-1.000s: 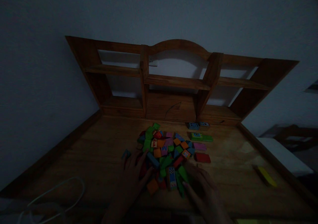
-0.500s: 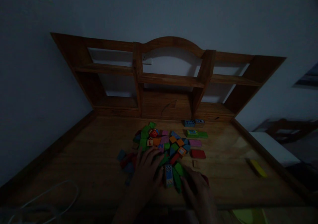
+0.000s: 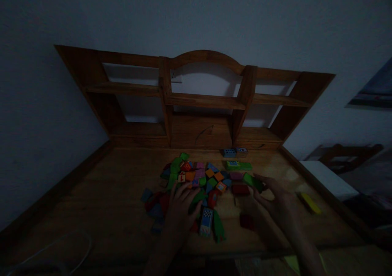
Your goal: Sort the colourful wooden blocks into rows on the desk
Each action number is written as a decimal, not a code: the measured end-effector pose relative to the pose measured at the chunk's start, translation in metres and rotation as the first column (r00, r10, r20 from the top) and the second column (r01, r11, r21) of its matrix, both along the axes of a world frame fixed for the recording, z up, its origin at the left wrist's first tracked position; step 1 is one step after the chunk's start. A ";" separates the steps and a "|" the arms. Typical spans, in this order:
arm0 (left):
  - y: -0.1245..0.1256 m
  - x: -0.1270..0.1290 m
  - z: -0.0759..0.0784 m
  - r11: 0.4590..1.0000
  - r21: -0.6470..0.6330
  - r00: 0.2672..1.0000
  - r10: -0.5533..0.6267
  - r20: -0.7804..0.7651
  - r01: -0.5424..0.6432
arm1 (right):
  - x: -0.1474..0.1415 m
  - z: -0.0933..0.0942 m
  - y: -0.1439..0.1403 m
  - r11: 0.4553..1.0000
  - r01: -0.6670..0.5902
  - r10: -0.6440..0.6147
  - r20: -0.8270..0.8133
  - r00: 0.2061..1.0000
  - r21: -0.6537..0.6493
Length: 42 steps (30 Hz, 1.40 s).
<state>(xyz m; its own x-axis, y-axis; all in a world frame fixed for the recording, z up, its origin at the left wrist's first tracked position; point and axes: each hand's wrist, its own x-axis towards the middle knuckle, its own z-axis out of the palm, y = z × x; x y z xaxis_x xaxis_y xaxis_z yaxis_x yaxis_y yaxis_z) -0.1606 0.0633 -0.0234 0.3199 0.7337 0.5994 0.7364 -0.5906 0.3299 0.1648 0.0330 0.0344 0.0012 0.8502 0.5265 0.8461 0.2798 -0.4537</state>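
Observation:
My right hand (image 3: 271, 194) pinches a green toy block (image 3: 252, 181) between thumb and fingers. It is held at the right of the pile, over the pink block (image 3: 236, 176) and the red block (image 3: 241, 190). My left hand (image 3: 183, 205) lies over the near left part of the pile with its fingers apart. Beside its thumb and fingertips is another green block (image 3: 198, 198); the palm hides some pieces. Just right of that hand are a blue block with a checkered print (image 3: 206, 221) and a long green piece (image 3: 218, 226).
A green row (image 3: 245, 166) and blue printed blocks (image 3: 229, 153) lie behind the held block. Nearer is a dark red block (image 3: 246, 221); a yellow block (image 3: 310, 203) is far right. A wooden shelf (image 3: 202, 100) backs the desk, and a white cable (image 3: 88, 247) lies front left.
My right hand has moved right and away from me, carrying a green block out of the pile. My left hand stays on the pile. The view has shifted slightly.

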 end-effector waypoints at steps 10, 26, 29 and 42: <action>-0.013 -0.006 -0.002 0.987 -0.035 0.941 0.162 0.297 -0.159 | 0.081 -0.001 0.092 0.983 -0.115 0.119 0.018 0.993 -0.142; -0.018 -0.008 0.000 0.977 -0.080 0.921 0.215 0.326 -0.199 | 0.066 -0.019 0.122 0.938 -0.214 0.193 -0.100 0.976 -0.273; -0.018 -0.009 0.001 0.970 -0.118 0.914 0.241 0.325 -0.214 | 0.064 -0.020 0.122 0.933 -0.225 0.192 -0.140 0.971 -0.282; -0.019 -0.007 0.007 0.976 -0.085 0.919 0.216 0.329 -0.198 | 0.059 -0.020 0.121 0.927 -0.242 0.175 -0.240 0.955 -0.286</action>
